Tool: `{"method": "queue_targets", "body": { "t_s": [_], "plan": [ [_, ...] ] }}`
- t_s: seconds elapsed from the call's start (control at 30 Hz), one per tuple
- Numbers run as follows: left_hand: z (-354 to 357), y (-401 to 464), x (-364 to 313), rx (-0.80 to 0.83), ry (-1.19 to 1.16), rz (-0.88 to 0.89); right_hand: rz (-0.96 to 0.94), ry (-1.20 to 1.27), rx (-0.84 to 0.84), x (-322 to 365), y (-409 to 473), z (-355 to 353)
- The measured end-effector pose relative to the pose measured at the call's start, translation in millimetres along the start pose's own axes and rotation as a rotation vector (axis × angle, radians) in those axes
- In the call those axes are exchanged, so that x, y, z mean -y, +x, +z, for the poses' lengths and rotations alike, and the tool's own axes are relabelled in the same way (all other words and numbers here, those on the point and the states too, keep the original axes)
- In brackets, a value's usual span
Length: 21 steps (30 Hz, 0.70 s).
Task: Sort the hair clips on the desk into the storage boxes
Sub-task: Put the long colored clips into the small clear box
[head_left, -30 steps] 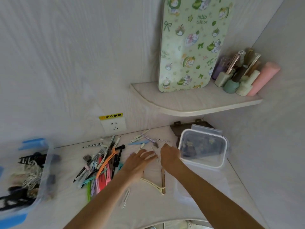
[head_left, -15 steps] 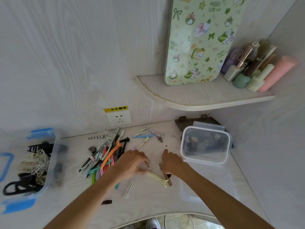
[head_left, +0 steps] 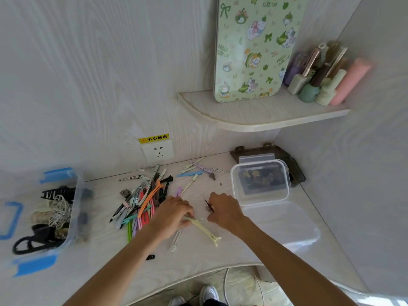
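A heap of coloured hair clips (head_left: 143, 202) lies on the white desk (head_left: 198, 255). My left hand (head_left: 172, 214) rests at the heap's right edge, fingers closed on one end of a long cream clip (head_left: 205, 230) whose other end lies on the desk. My right hand (head_left: 223, 209) is just right of it, pinching a small dark clip (head_left: 209, 206). A clear storage box (head_left: 260, 182) with dark clips inside stands to the right, its lid (head_left: 282, 226) lying in front. A blue-latched box (head_left: 44, 215) of larger clips stands at the far left.
Several loose clips (head_left: 192, 171) lie near the back wall under a wall socket (head_left: 157, 150). A white clip (head_left: 175, 240) and a small black piece (head_left: 150, 257) lie near the front. A brown tray (head_left: 291, 164) sits in the corner. A shelf (head_left: 254, 115) with bottles hangs above.
Both hands drew back from the far clips toward the front. My left hand closed on the cream clip and my right hand picked up a small dark clip.
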<state>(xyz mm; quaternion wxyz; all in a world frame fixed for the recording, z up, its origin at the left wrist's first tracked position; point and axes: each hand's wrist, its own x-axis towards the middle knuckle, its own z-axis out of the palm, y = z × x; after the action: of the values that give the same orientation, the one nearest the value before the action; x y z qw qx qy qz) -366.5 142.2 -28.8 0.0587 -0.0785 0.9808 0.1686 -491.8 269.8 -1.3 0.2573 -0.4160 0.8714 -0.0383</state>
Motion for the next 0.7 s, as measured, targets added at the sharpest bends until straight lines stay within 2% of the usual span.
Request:
{"method": "queue_targets", "body": {
  "t_s": [0.17,0.3,0.4,0.53,0.7],
  "plan": [
    [-12,-10,-4,-0.022,-0.135,-0.060,-0.046,0.255,-0.182,-10,-22,-43],
    [-38,-9,-22,-0.141,-0.322,-0.112,-0.041,0.434,-0.356,-72,-53,-85],
    [-47,16,-66,-0.192,-0.444,-0.061,-0.026,0.305,-0.276,-116,-79,-83],
    [-23,49,-128,-0.087,-0.393,0.023,0.086,0.227,-0.183,-147,-100,-52],
    [12,57,-150,0.031,-0.255,0.067,0.165,0.162,-0.317,-160,-115,-21]
  ]
}}
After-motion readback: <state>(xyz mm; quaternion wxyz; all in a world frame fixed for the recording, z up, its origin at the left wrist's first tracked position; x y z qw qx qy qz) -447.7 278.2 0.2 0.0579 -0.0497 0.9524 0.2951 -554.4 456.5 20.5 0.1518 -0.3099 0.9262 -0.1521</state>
